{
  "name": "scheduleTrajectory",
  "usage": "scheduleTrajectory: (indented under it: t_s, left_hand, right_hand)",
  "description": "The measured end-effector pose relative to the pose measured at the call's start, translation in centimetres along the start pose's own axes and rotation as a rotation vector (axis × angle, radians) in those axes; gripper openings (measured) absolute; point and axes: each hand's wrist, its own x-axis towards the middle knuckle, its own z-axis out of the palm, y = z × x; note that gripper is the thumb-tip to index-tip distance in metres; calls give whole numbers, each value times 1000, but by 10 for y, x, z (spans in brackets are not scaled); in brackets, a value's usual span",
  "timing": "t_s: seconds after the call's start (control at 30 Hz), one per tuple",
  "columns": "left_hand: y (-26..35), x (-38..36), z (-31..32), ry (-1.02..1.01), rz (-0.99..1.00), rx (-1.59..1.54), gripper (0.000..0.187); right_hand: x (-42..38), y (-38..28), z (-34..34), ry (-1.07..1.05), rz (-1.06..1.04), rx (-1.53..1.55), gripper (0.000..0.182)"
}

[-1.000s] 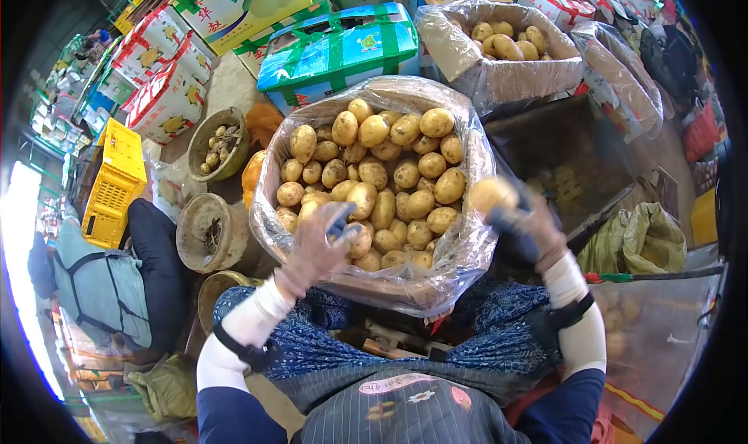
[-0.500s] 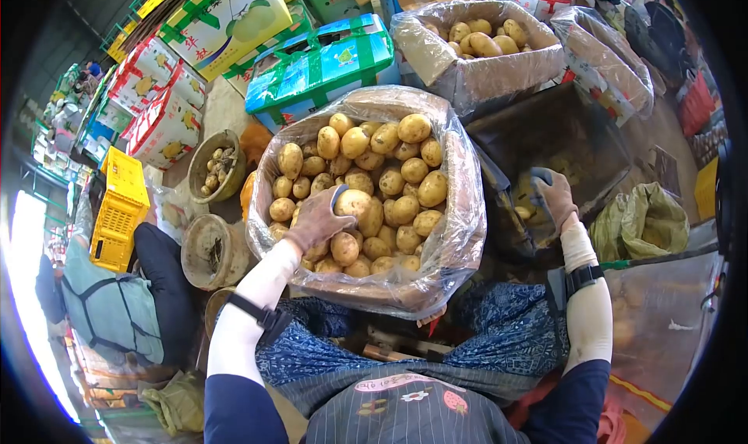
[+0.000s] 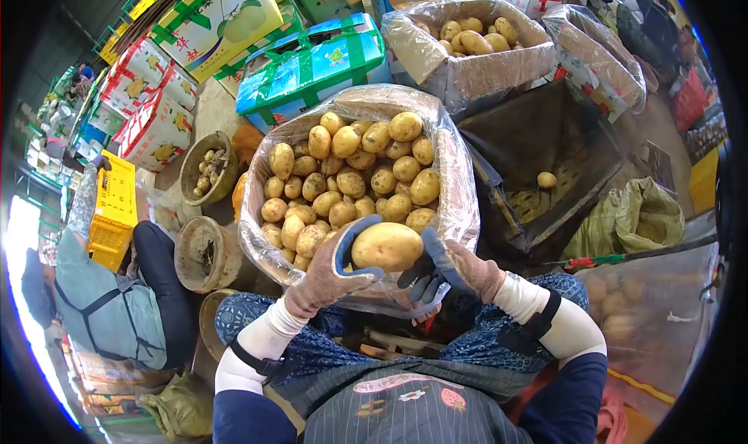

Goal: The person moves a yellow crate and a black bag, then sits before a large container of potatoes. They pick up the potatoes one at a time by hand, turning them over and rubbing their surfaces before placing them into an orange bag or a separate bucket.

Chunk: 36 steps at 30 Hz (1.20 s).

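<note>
A large potato (image 3: pixel 387 247) is raised over the near side of a plastic-lined box (image 3: pixel 461 210) full of potatoes. My left hand (image 3: pixel 331 266), in a brown and blue work glove, grips its left end with thumb and fingers. My gloved right hand (image 3: pixel 460 269) is at the potato's right end, thumb and fingers spread, the dark fingertips low beside it. Smaller potatoes (image 3: pixel 318 202) fill the box behind my hands. To the right stands a dark, open crate (image 3: pixel 576 136) with a single potato (image 3: pixel 546 180) inside.
Another lined box (image 3: pixel 499 74) of potatoes stands behind. A blue carton (image 3: pixel 312 66) is at the back left. Two tubs (image 3: pixel 204 253) and a yellow crate (image 3: pixel 114 210) are on the left, beside a seated person (image 3: pixel 117 311). A green sack (image 3: pixel 635 222) lies at right.
My left hand has come toward me with a large potato lifted from the box. My right hand has moved left from the dark crate to the potato's other end.
</note>
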Motion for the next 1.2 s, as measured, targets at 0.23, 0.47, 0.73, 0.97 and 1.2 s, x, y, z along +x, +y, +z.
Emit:
scheduleTrajectory:
  t_s: [0.23,0.47,0.73,0.97,1.2]
  left_hand:
    - [14,4,9,-44,100,241,77]
    - [-13,3,13,-62,-56,-105,88]
    - [-24,-5,18,-4,-65,-186,95]
    - [-31,-9,23,39,94,128,93]
    - [-29,-12,28,39,26,21,94]
  right_hand:
    - [-2,-25,12,88,272,155,76]
    - [2,-18,10,124,-340,-239,72]
    - [-2,-17,8,81,-382,-431,94]
    - [-7,-20,11,106,-377,-532,90]
    - [-7,-19,9,84,-323,-457,88]
